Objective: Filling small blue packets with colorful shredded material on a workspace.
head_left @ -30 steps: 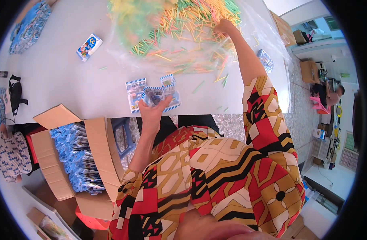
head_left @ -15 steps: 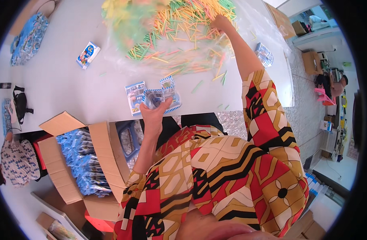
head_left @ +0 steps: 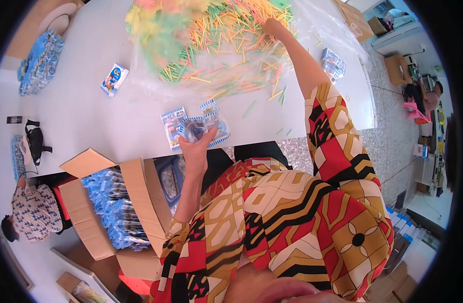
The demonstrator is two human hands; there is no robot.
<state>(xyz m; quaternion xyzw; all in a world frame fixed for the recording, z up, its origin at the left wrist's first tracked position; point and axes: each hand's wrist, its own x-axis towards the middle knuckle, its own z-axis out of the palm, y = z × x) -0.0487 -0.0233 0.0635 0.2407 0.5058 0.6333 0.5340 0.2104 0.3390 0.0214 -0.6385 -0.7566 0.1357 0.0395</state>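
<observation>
At the near table edge, my left hand (head_left: 195, 150) grips a small blue-and-white plastic packet (head_left: 193, 129), thumb and fingers squeezing its mouth apart. More packets of the same kind (head_left: 174, 125) lie flat around it. My right hand (head_left: 274, 28) reaches to the far side, into a heap of thin yellow, green, orange and pink sticks (head_left: 226, 33). Its fingers are curled down among the sticks, and whatever they hold is hidden. The heap lies on a clear plastic sheet or bag (head_left: 150, 76).
A cardboard box (head_left: 140, 202) full of blue packets stands at my left. On the white table (head_left: 90, 121) lie a small blue-and-white carton (head_left: 114, 79), another packet (head_left: 333, 64) and a bundle of packets (head_left: 40, 63). A person (head_left: 37, 209) sits at far left.
The whole view has shifted slightly. My right hand stays at the stick heap, a little farther left on it. My left hand keeps its hold on the packet.
</observation>
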